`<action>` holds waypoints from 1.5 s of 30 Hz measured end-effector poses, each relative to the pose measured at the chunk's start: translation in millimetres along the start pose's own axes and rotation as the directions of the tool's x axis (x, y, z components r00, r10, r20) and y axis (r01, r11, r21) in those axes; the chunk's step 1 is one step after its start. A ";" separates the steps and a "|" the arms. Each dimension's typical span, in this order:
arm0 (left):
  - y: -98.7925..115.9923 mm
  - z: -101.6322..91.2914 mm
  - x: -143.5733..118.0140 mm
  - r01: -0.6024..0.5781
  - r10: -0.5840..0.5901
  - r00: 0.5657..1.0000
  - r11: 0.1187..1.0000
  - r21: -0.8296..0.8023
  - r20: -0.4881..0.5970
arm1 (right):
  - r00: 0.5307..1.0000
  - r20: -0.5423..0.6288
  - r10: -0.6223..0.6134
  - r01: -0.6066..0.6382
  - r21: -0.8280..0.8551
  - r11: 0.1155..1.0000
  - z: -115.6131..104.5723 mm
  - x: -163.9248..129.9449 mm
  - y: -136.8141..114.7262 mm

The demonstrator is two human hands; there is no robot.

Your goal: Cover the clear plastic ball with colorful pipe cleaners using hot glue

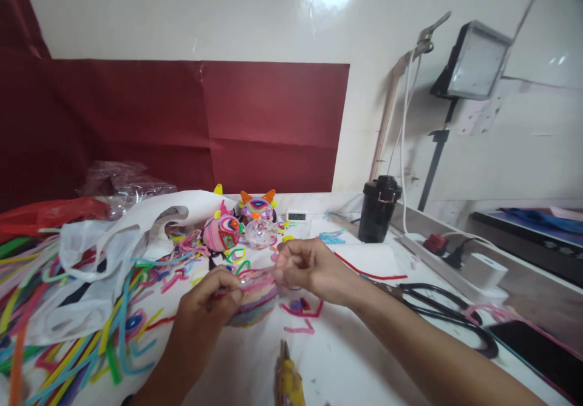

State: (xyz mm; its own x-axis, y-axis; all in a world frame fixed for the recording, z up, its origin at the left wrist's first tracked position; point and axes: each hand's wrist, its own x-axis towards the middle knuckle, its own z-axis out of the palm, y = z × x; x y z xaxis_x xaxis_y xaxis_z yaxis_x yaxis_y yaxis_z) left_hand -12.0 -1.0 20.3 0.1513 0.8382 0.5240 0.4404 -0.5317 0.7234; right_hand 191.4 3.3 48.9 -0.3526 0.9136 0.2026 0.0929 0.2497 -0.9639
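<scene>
Between my hands is a round clear plastic ball (257, 303), partly wrapped in bands of pink, red, grey-blue and yellow pipe cleaner; its upper part is bare and shiny. My left hand (212, 300) grips its left side between thumb and fingers. At the upper right edge, my right hand (305, 269) is closed in a pinch; what lies between the fingertips is too small to make out. Below the ball lies a yellow glue gun (291, 382), its dark nozzle pointing away from me. Bent pink pipe cleaner pieces (303, 328) lie on the white table beside the ball.
Two decorated balls (221, 230) and a clear ball (261, 233) stand behind my hands. Loose pipe cleaners (82, 357) and a white bag (98, 260) cover the left. On the right are black-handled scissors (437, 309), a phone (537, 351), a power strip (428, 242) and a black bottle (380, 212).
</scene>
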 end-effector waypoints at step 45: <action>-2.9 3.6 -1.2 0.152 -0.166 0.986 0.914 -0.376 -0.004 | 0.991 -0.105 0.082 -0.079 0.034 0.996 1.5 1.8 -1.3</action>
State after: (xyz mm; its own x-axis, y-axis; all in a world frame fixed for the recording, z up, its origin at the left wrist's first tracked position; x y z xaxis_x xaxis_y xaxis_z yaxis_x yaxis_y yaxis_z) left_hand -10.3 0.0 16.0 0.0728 0.9143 0.3985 0.0932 -0.4041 0.9100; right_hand 189.2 4.1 50.3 -0.2440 0.9597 0.1395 0.0891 0.1654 -0.9822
